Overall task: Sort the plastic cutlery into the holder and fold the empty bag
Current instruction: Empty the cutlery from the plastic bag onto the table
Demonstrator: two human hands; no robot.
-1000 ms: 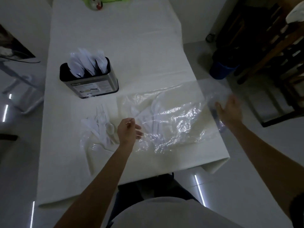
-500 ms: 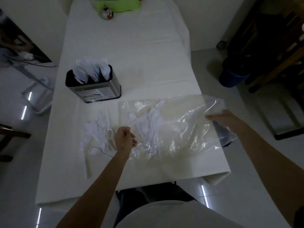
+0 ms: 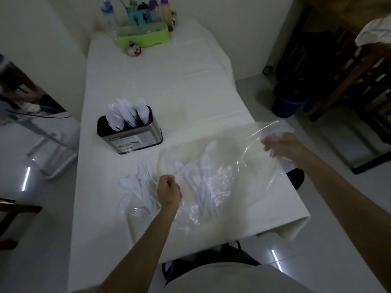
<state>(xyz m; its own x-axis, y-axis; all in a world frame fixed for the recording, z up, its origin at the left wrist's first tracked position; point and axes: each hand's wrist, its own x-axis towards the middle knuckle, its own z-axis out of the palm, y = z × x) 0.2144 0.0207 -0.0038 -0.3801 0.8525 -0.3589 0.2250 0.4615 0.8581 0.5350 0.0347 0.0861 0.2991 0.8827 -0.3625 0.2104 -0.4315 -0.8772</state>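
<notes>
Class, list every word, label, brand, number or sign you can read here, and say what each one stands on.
Paper label on the black and steel cutlery holder: printed lines, all too blurred to read.
Teal cup at the table's far end: black cutlery silhouettes, no words.
Clear water bottle beside it: label too small to read.
Nothing can be quoted.

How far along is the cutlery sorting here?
Done: some cutlery stands in the holder. In hand: left hand and right hand grip the bag, with more cutlery showing through it. Left: the loose pile on the table, the bag's contents, then folding.
</notes>
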